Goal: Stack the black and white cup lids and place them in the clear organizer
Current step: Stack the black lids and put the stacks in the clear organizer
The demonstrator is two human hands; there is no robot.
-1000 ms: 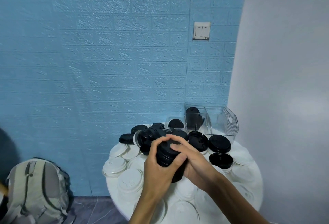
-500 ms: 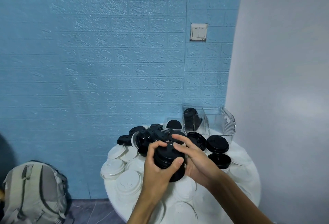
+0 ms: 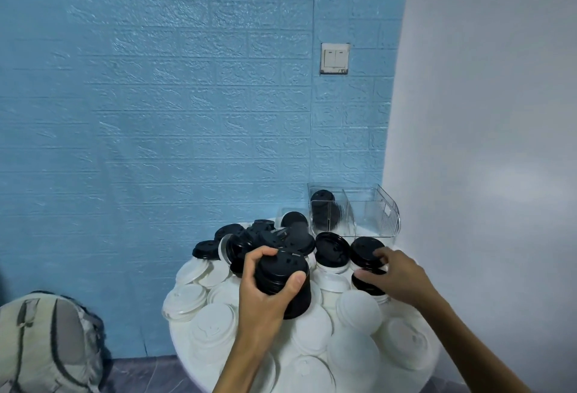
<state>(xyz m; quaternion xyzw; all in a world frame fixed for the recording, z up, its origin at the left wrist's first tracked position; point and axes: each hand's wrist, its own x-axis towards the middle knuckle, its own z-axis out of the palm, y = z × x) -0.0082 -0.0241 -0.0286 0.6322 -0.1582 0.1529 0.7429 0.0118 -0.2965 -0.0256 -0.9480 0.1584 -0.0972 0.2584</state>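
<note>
A person's 2 bare arms reached in from the bottom edge over a round white bench crowded with cup lids. The left hand held a stack of black lids above the middle of the bench, its fingers curled over the far side of the stack and its thumb pressed against the near side. The right hand reached to the right, well apart from the stack. Its fingers were bent over 1 loose black lid at the right of the pile, fingertips touching its top and thumb near its edge; whether they actually gripped it could not be told.

White lids covered the near half of the bench, overlapping 1 another. More black lids lay heaped behind the left hand, toward the wall.

At the back right of the bench stood the clear organizer, split into compartments. A black stack stood on edge in its left compartment; the right compartment showed only clear walls. Another black lid sat in a low clear section just left of the organizer.

Behind the bench rose a blue brick-patterned wall with a white light switch. A plain pale wall filled the right side. A grey backpack rested on the floor at lower left.
</note>
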